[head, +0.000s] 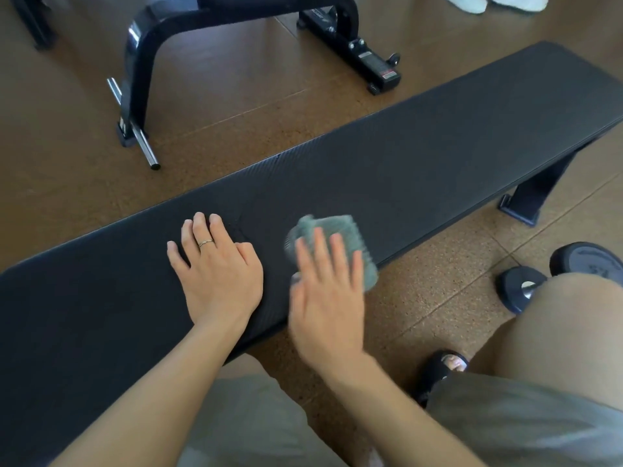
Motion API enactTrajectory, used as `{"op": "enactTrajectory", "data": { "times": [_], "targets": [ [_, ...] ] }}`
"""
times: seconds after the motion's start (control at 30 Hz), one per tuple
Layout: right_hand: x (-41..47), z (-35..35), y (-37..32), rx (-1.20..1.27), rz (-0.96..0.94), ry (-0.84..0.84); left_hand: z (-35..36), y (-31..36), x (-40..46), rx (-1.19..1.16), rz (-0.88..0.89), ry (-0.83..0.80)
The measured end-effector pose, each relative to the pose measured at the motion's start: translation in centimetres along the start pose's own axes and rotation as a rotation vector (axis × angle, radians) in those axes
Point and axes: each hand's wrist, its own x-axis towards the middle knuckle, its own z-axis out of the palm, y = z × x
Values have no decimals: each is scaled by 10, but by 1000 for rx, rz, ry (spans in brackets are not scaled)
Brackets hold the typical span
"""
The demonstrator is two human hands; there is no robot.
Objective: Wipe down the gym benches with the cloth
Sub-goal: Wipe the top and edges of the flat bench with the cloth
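Note:
A long black padded gym bench (pixel 421 156) runs from the lower left to the upper right. My left hand (pixel 219 271) lies flat on its pad, palm down, fingers spread, with a ring on one finger. Just to the right, my right hand (pixel 328 298) presses a folded grey-green cloth (pixel 333 230) flat against the pad near the front edge. The hand is blurred and covers the cloth's near part.
A second black bench frame (pixel 161 38) with a chrome bar (pixel 135 126) stands behind on the brown cork floor. A dumbbell (pixel 553 274) lies on the floor at right, beside my knee (pixel 573 321) and sandalled foot (pixel 445 365). Someone's white shoes (pixel 492 1) show at the top.

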Motion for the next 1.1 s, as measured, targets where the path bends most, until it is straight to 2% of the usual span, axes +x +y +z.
{"op": "enactTrajectory", "data": {
  "times": [0.07,0.13,0.17,0.27,0.33,0.37,0.43,0.5,0.6,0.67,0.77,0.87,0.9,1.0,1.1],
  "targets": [
    [-7,-6,2,7,-217,-122,0,-1,1,2,0,1],
    [21,-17,35,-44,-316,-161,1,-1,0,6,-2,-4],
    [41,-20,53,-81,-293,-143,1,-1,1,6,-5,-4],
    [109,-30,91,-101,-49,-149,2,-1,1,7,-13,-8],
    [124,-26,81,-105,43,-161,3,0,1,10,-15,-1],
    [121,-21,66,-122,31,-157,3,0,1,6,-16,4],
    [100,-13,30,-98,-159,-162,4,-1,1,-5,-21,15],
    [74,-10,1,-21,-434,-279,5,-2,1,-13,-18,21],
    [90,-20,8,21,-630,-399,4,-3,1,-37,-30,20],
    [127,-21,39,-39,-595,-361,3,-2,1,-36,-41,20],
    [192,-30,79,-75,-322,-326,4,0,1,-40,-58,9],
    [197,-23,63,-63,-222,-310,5,1,3,-31,-66,18],
    [185,-19,48,-45,-276,-325,5,2,3,-32,-70,23],
    [149,-8,-1,27,-619,-418,5,2,3,-29,-74,33],
    [158,3,-24,12,-792,-447,5,3,4,-25,-79,39]
  ]
}}
